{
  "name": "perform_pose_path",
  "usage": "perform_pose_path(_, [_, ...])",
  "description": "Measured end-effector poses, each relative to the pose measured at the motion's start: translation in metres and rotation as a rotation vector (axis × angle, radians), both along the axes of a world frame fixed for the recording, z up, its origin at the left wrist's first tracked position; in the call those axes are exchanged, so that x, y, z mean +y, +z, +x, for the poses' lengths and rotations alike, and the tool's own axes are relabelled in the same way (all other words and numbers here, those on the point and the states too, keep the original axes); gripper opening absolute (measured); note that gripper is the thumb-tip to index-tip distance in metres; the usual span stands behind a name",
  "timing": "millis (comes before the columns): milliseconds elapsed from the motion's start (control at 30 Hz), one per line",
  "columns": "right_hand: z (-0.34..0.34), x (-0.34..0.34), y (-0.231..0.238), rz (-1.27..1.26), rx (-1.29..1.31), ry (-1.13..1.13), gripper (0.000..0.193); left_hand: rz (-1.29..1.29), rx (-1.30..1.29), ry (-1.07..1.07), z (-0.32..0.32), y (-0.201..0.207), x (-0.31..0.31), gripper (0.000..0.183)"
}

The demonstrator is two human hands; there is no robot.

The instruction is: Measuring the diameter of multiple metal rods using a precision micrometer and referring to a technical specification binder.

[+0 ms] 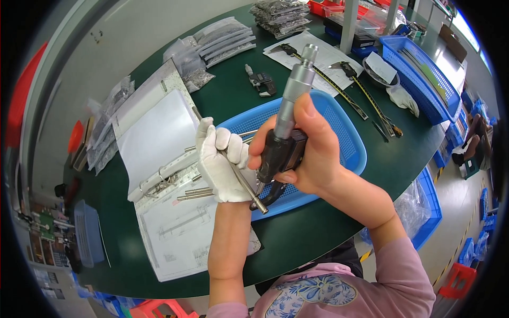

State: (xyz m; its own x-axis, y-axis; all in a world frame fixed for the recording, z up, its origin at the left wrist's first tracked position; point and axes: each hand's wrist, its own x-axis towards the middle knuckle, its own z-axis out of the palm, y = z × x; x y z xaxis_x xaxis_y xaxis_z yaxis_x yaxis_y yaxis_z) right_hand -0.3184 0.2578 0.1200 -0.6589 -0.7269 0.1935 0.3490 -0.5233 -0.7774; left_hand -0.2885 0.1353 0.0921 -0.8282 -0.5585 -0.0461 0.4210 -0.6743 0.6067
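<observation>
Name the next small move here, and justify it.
Probably a slight turn of the thimble with the right hand: that hand grips the micrometer, and the gloved left hand holds a metal rod whose end appears beside the micrometer's lower end. Whether they touch is unclear from this view.

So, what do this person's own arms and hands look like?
The left hand wears a white glove that stops at the wrist; the right hand is ungloved. Both forearms are uncovered, and the pink sleeves look plain.
</observation>
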Motion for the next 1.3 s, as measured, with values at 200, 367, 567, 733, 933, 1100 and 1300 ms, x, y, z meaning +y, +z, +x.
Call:
perform_pose_path(200, [-0.003, 0.0, -0.002, -0.014, 0.05, 0.043, 0.067, -0.024, -0.053, 0.043, 0.001, 0.002, 0.001, 0.018])
perform_pose_path(367, [0.0, -0.003, -0.003, -0.029, 0.063, 0.051, 0.068, -0.021, -0.077, 0.004, 0.001, -0.004, -0.007, 0.017])
perform_pose_path(567, [0.001, 0.0, 0.0, 0.018, 0.033, 0.049, 0.071, 0.005, -0.048, -0.017, -0.001, -0.009, -0.007, 0.016])
perform_pose_path(733, [-0.005, -0.001, 0.006, 0.082, 0.001, 0.033, 0.08, 0.058, 0.054, -0.101, 0.009, 0.001, -0.029, 0.013])
perform_pose_path(933, [-0.034, 0.06, 0.044, -0.173, 0.04, -0.358, 0.077, -0.228, -0.007, -0.232, 0.014, 0.016, 0.009, 0.013])
perform_pose_path(1100, [-0.045, 0.1, 0.044, -0.24, 0.152, -0.573, 0.066, -0.51, -0.487, -0.678, -0.009, 0.0, 0.058, 0.016])
perform_pose_path(1300, [-0.058, 0.12, 0.04, -0.465, 0.281, -0.246, 0.067, -0.835, -0.533, -0.637, -0.049, -0.041, 0.103, 0.018])
